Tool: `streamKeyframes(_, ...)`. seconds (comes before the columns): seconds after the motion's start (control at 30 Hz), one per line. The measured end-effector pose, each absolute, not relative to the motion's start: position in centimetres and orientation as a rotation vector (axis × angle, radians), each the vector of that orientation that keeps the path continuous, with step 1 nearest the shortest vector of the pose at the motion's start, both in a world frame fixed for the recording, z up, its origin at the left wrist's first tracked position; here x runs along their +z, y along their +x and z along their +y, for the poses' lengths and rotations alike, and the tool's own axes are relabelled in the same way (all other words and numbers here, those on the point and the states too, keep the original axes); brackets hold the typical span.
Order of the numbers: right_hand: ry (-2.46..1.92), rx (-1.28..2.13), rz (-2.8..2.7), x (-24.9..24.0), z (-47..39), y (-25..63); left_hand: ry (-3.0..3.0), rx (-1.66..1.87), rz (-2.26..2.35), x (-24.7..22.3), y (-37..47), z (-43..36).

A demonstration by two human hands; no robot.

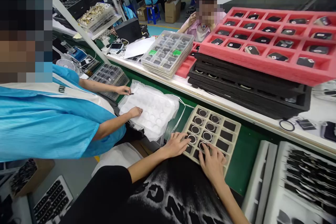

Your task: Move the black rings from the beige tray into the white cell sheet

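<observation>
A beige tray (234, 133) with dark square pockets lies on the green belt in front of me. Several pockets in its left columns hold round ring parts (203, 113). My left hand (177, 144) rests flat on the tray's near left corner, fingers spread over a pocket. My right hand (212, 161) lies on the tray's near edge, its fingertips on a ring part in the lower row. Neither hand lifts anything.
A co-worker in a blue shirt (49, 122) at my left has both hands on white moulded trays (154, 110). Black foam trays (249, 84) under a pink tray (265, 61), clear trays (168, 52) and another seated person (202, 24) lie beyond. White trays (301, 178) stand right.
</observation>
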State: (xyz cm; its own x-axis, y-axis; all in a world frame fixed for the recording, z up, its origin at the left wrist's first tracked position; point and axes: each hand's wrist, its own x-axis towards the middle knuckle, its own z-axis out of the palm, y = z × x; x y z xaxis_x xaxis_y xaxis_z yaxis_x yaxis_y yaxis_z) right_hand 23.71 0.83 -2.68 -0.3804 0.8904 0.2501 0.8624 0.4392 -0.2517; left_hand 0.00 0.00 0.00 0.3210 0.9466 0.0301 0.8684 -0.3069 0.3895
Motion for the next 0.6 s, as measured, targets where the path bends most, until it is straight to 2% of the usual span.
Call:
streamKeyframes(0.1, -1.517, 0.144, -2.35, -2.7, 0.8, 23.8, 1.989, 0.431, 1.913, -1.3, -1.4, 0.6)
streamKeyframes(0.27, -1.526, 0.187, -2.372, -2.7, 0.8, 23.9, 1.47, 0.102, 2.395, -4.8, -6.5, 2.2)
streamKeyframes(0.43, -1.532, 0.204, -2.369, -2.3, 1.0, 23.8, 1.356, -0.173, 2.398, -7.4, -9.4, 1.9)
streamKeyframes(0.6, -1.491, 0.232, -2.319, -0.4, 1.5, 24.2, 1.408, -0.223, 2.355, -6.1, -10.2, 1.2)
